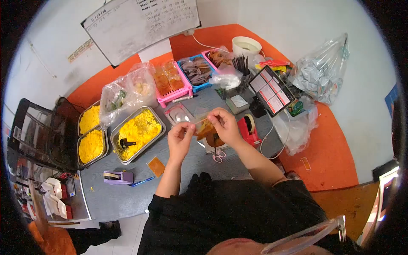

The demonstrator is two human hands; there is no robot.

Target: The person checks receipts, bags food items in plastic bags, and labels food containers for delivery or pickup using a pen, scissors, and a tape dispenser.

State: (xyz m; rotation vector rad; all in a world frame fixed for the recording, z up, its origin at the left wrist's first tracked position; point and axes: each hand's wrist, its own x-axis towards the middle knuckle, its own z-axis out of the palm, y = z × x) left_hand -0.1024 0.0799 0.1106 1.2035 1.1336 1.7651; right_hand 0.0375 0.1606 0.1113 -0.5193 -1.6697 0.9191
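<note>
Between my two hands, over the middle of the grey table (pixel 100 193), is a small clear plastic bag (pixel 205 130) with orange-brown sauce in its lower part. My left hand (pixel 179 139) pinches the bag's left top corner between thumb and fingers. The opposite corner is pinched by my right hand (pixel 226 128). Under the bag, partly hidden, sits a square container (pixel 221 145) with brown contents. Scissors with pink handles (pixel 219 156) lie in front of it. A flat sachet of orange sauce (pixel 156 167) rests on the table near my left forearm.
Left of my hands stand metal trays (pixel 159 135) of yellow food, one holding a black scoop (pixel 126 143). Tape dispensers, purple (pixel 119 177) and red (pixel 250 131), flank me. Behind are a pink basket (pixel 187 90) of sauce bags and a tablet (pixel 272 91). Another person's orange sleeve (pixel 53 239) shows lower left.
</note>
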